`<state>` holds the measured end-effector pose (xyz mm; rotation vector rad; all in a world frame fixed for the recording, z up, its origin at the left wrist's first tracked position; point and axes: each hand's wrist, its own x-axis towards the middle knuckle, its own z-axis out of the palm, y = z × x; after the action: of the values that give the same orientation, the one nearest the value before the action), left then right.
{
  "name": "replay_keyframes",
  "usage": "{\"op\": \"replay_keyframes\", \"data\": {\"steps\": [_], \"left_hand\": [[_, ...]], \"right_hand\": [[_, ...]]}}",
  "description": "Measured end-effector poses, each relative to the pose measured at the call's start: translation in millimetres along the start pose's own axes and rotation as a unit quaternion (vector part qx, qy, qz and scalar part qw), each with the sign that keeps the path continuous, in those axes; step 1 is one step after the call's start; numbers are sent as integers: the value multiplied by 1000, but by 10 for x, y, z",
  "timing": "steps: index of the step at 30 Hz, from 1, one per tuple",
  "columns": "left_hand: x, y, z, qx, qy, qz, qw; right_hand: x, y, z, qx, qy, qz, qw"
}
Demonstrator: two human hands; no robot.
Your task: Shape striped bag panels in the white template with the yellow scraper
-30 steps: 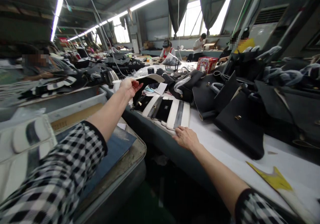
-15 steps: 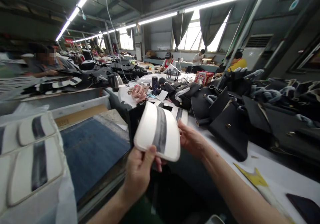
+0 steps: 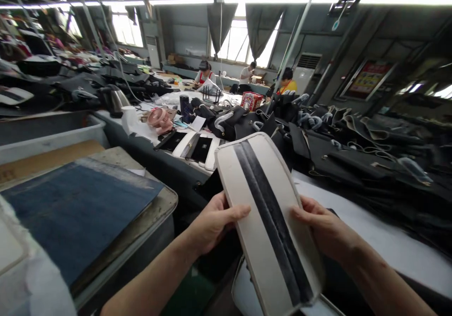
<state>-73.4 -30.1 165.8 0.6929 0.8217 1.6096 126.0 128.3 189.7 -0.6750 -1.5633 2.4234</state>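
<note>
Between my hands is a white panel with rounded corners and a dark stripe down its length, a bag flap by its look (image 3: 243,203). My left hand (image 3: 219,219) grips its left edge, thumb on the face. On the opposite edge my right hand (image 3: 319,222) pinches it, thumb also on top and fingers behind. The panel is tilted, its far end raised above the work table. Below its lower end shows another pale, light-edged piece (image 3: 243,287), partly hidden. White and black pieces (image 3: 201,149) lie on the table just beyond the panel.
A blue board (image 3: 81,207) lies at left, beside a grey plastic bin (image 3: 95,127). A pink fan (image 3: 158,118), steel kettle (image 3: 115,101) and dark bottle (image 3: 184,109) stand further back. Black bags (image 3: 346,160) pile up on the right. Several people work near the windows.
My view has swung to the right. The panel is now turned lengthwise and closer, and my right hand has come onto its right edge. My left hand has shifted to its left edge.
</note>
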Motion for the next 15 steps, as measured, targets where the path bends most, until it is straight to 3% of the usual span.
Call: {"op": "replay_keyframes", "data": {"steps": [4,8,12,15], "left_hand": [[185,-110,364,-83,-106,-58,989],[195,-189,526,-75,-155,-68,983],[61,-256,355,-16,-227,-85,970],[-52,-394,110,15,-169,-87,982]], "right_hand": [[-368,39,-41,22,37,-14,999],[-776,-91,-268,-41,158,-33,986],[-1298,-256,-746,-89,290,-9,953],[-1703,-231,-1140,-180,353,38,917]]}}
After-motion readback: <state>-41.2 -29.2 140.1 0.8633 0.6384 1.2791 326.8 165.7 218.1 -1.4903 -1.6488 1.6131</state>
